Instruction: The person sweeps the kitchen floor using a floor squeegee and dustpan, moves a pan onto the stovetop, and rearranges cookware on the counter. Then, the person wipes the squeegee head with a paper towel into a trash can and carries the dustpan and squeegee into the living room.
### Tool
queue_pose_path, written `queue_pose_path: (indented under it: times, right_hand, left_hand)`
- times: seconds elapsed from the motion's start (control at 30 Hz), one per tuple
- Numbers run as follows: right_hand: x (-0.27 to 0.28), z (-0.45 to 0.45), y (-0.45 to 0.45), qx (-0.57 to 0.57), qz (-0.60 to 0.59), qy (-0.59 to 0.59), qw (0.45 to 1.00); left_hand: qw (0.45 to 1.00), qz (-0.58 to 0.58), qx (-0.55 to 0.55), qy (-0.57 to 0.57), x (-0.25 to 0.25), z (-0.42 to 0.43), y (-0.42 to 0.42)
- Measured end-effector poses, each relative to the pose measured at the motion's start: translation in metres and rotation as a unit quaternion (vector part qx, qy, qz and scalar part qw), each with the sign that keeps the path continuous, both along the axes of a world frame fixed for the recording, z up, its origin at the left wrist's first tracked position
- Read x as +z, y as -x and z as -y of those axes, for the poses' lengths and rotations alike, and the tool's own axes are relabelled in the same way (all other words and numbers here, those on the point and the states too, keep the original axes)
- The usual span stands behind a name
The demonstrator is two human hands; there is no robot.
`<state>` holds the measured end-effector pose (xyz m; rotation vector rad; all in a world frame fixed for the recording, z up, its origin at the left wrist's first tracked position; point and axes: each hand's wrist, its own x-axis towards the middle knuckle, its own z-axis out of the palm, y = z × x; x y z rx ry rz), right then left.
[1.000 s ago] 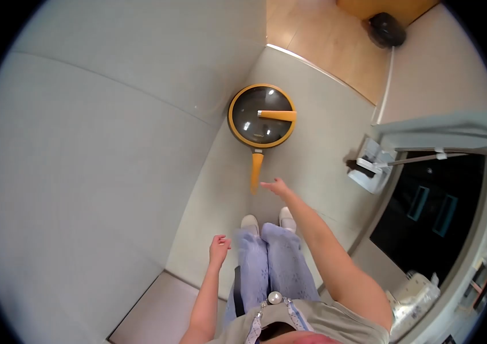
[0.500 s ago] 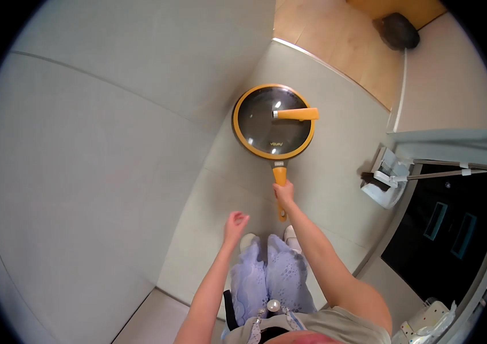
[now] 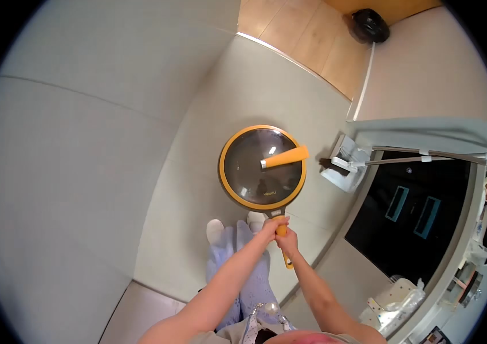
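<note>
My right hand is wrapped around the orange handle of a frying pan, whose handle end sticks out below the fist. Just above it, closer to the pan body, my left hand also grips the handle. The two hands touch or nearly touch. A dark glass lid with an orange rim covers the pan, and its orange upright handle leans toward the right of the view. The pan is held in front of my legs, over the floor.
A dustpan with a brush stands at the right, beside a dark glass-fronted appliance. Grey panels rise at the left. Beyond a pale threshold strip, a black rounded object rests on wooden flooring.
My left hand has come from hanging free onto the pan handle. The pan has moved closer to my body, and the view has turned to the right.
</note>
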<state>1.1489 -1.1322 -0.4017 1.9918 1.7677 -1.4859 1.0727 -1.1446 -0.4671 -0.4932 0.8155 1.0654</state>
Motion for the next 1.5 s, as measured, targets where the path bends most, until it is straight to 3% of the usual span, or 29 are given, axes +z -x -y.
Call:
queue_pose_path:
  times: [0.1,0.27,0.4,0.47,0.63,0.7,0.83,0.93,0.97,1.0,1.17,1.27,1.3,1.33,1.4,1.47,1.5]
  right_hand:
    - [0.072,0.026,-0.025,-0.019,-0.014,0.004,1.0]
    - [0.242,0.059,-0.042,0.038,-0.045,-0.013,0.998]
    - [0.347,0.062,-0.068,0.183,-0.088,-0.071,0.977]
    - [0.417,0.057,-0.06,0.254,-0.088,-0.029,0.963]
    - [0.539,0.055,-0.016,0.436,-0.051,0.017,0.898]
    - [0.568,0.06,0.002,0.524,-0.021,0.018,0.851]
    - [0.626,0.066,0.078,0.675,-0.004,0.024,0.738]
    - [0.635,0.139,0.161,0.759,-0.017,0.03,0.65]
    - [0.696,0.094,0.138,0.768,-0.039,0.045,0.638]
    - [0.718,0.108,0.152,0.785,-0.045,0.062,0.615]
    - [0.781,0.197,0.19,0.833,-0.07,0.143,0.531]
    - [0.815,0.236,0.16,0.85,-0.111,0.149,0.492]
    - [0.809,0.248,0.149,0.845,-0.139,0.163,0.49]
    - [0.824,0.254,0.139,0.841,-0.158,0.181,0.485]
    - [0.847,0.271,0.148,0.842,-0.174,0.218,0.461]
    - [0.816,0.304,0.171,0.838,-0.194,0.245,0.447]
    - [0.819,0.319,0.177,0.836,-0.191,0.266,0.44]
  left_hand:
    - [0.999,0.041,0.02,-0.029,0.069,0.031,-0.025]
    - [0.993,0.044,0.041,-0.105,0.235,0.074,-0.034]
    - [0.967,0.057,0.1,-0.225,0.358,0.103,-0.036]
    - [0.951,0.092,0.154,-0.251,0.413,0.117,-0.041]
    - [0.904,0.133,0.274,-0.299,0.505,0.143,-0.034]
    - [0.891,0.112,0.327,-0.293,0.533,0.159,-0.03]
    - [0.809,0.032,0.481,-0.334,0.597,0.183,0.009]
    - [0.734,-0.043,0.599,-0.317,0.603,0.243,0.057]
    - [0.719,-0.08,0.617,-0.31,0.66,0.193,0.031]
    - [0.696,-0.102,0.65,-0.289,0.683,0.202,0.035]
    - [0.57,-0.211,0.771,-0.192,0.772,0.286,0.043]
    - [0.542,-0.249,0.792,-0.131,0.819,0.324,0.011]
    - [0.522,-0.287,0.791,-0.139,0.807,0.334,0.005]
    - [0.528,-0.287,0.781,-0.169,0.826,0.342,-0.007]
    - [0.47,-0.356,0.803,-0.084,0.85,0.353,0.0]
    - [0.45,-0.384,0.805,-0.038,0.822,0.387,0.026]
    - [0.465,-0.371,0.804,-0.022,0.832,0.402,0.027]
